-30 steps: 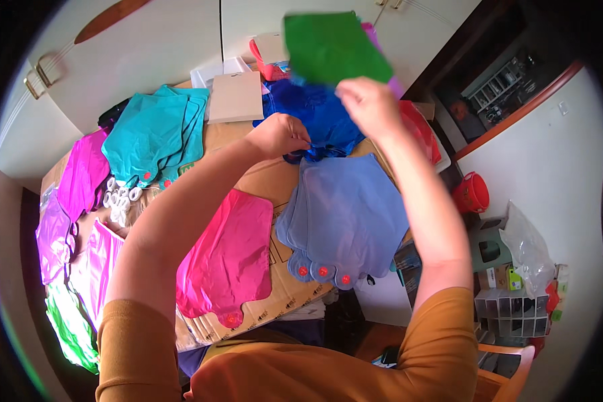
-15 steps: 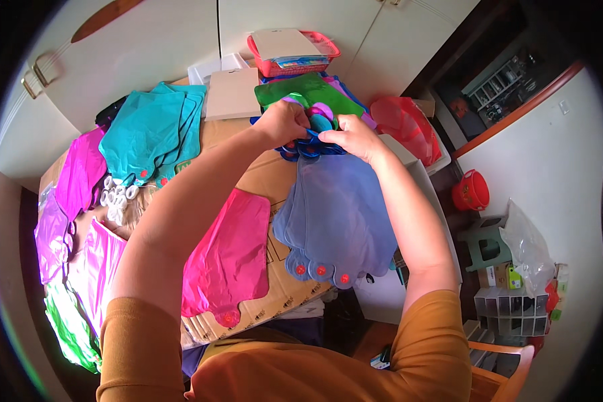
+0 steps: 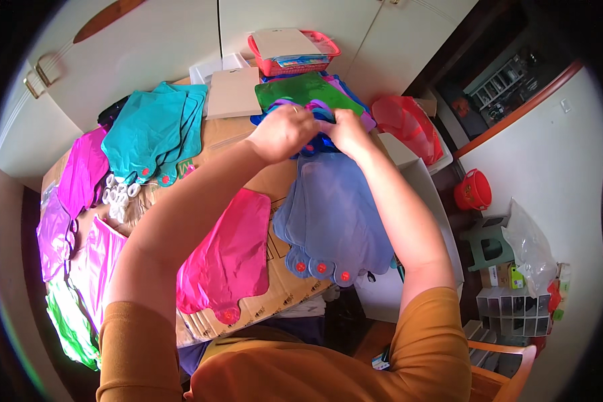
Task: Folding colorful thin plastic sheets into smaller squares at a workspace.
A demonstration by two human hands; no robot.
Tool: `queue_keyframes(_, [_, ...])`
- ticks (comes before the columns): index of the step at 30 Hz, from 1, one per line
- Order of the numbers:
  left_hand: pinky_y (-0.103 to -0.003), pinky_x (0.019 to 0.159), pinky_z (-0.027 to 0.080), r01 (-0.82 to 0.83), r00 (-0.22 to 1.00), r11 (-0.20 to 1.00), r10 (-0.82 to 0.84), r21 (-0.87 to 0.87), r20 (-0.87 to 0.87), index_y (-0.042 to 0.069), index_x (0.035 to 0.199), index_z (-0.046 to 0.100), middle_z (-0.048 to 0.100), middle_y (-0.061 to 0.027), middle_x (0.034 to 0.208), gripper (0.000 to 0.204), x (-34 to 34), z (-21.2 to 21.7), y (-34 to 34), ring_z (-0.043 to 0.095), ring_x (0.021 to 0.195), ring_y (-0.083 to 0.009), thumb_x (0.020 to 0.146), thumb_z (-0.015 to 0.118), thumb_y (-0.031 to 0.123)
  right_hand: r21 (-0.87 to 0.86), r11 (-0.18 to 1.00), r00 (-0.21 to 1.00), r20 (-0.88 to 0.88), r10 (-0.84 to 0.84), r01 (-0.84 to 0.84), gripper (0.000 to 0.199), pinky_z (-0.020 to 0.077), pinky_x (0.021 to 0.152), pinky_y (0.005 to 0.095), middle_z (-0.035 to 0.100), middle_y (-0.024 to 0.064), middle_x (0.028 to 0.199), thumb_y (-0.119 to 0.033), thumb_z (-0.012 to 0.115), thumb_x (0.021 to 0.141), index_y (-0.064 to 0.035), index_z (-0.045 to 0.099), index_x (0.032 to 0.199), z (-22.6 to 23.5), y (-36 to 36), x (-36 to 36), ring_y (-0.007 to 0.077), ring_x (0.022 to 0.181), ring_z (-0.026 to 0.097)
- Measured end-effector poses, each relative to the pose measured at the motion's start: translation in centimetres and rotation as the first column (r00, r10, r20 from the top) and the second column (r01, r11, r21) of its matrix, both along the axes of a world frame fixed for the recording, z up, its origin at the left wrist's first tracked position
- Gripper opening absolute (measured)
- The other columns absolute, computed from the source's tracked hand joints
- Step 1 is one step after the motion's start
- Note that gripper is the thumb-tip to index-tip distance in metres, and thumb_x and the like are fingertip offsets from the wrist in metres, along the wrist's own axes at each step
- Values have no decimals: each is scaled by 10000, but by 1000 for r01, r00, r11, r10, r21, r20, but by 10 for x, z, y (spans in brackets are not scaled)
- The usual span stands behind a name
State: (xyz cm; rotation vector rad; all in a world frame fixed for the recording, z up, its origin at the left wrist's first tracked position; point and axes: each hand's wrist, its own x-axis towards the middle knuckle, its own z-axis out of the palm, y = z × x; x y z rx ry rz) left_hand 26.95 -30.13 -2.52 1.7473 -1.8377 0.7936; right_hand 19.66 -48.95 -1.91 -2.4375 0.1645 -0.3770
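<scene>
Hands meet at the far middle of a cardboard-covered table [image 3: 278,281]. Left hand [image 3: 283,132] and right hand [image 3: 345,130] lie close together, fingers curled down and pinching the near edge of a green plastic pouch [image 3: 301,90], which lies flat atop a stack of blue and purple pouches [image 3: 315,124]; whether the fingertips also grip the blue layers beneath cannot be told. A ring shows on the left hand.

Just nearer the person than the hands lies a pile of pale blue pouches [image 3: 338,214] with red-dotted round tabs at its near edge. Beside it, toward the left, a single pink pouch [image 3: 229,251] rests on the cardboard under the left forearm. Teal pouches [image 3: 155,130] are stacked at the far left, with white plastic rings [image 3: 117,197] near their lower edge. Magenta pouches [image 3: 80,174] and green ones [image 3: 70,321] hang over the table's left edge.

Beyond the green pouch stand a red basket [image 3: 295,63] and a beige board [image 3: 233,94]. A red bucket [image 3: 472,191] sits on the floor, well apart to the right.
</scene>
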Motion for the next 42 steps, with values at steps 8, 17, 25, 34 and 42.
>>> queue_keyframes(8, [-394, 949, 486, -103, 852, 975, 189, 197, -489, 74, 1031, 714, 676, -119, 1093, 306, -4, -22, 7, 623, 1065, -294, 800, 742, 273, 673, 710, 966, -30, -255, 208, 208, 522, 636, 357, 693, 106, 834, -129, 795, 788, 20, 680, 875, 32, -95, 18, 219, 744, 659])
queue_keyframes(17, [-378, 940, 498, -131, 830, 966, 230, 222, -508, 39, 1031, 706, 674, -128, 1082, 339, -3, -20, 6, 621, 1058, -305, 788, 767, 267, 300, 800, 582, 561, -589, 520, 286, 490, 690, 356, 709, 114, 836, -243, 767, 844, 29, 711, 913, 208, -230, -96, 172, 710, 605])
queue_keyframes(25, [-447, 845, 511, 484, 829, 875, -446, 31, -339, 48, 1006, 673, 639, -143, 1040, 290, -139, 17, 45, 626, 985, -333, 727, 744, 72, -183, 983, 982, 187, 3, 32, 212, 531, 681, 337, 728, 141, 856, -206, 722, 867, -11, 723, 951, 99, 17, -229, 215, 755, 701])
queue_keyframes(34, [-400, 866, 521, 280, 960, 882, -255, 379, -115, 45, 1089, 664, 645, -108, 1104, 287, -208, -10, 52, 617, 1026, -300, 808, 657, 104, 17, 1000, 993, 114, 23, -25, 215, 526, 745, 315, 729, 156, 921, -147, 683, 896, 12, 703, 1040, 15, 56, -262, 218, 823, 706])
queue_keyframes(42, [-347, 667, 519, 407, 564, 878, -23, 253, -825, 42, 858, 725, 675, -91, 821, 85, -201, -9, 35, 660, 732, -220, 783, 748, 77, 9, 1000, 999, -29, 19, -19, 247, 509, 722, 311, 723, 98, 866, -140, 689, 889, 41, 670, 1057, 4, 48, -271, 154, 756, 650])
